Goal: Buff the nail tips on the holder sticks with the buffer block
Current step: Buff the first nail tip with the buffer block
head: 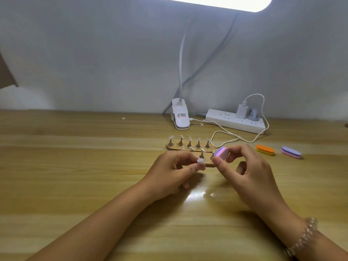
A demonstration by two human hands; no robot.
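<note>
At the near edge of the wooden stand (174,147), my left grip (174,167) pinches one nail tip (200,162), while the buffer block (222,153) pinched in my right grip (244,167) hovers over that stand's near right corner, slightly higher, not touching the tip.

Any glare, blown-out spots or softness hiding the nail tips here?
Head view: the white lamp bar at top is blown out; a glare patch sits on the wooden table between the forearms; the clear nail tip pinched by the left hand looks soft; the pink-and-purple buffer block in the right hand reads clearly.
</note>
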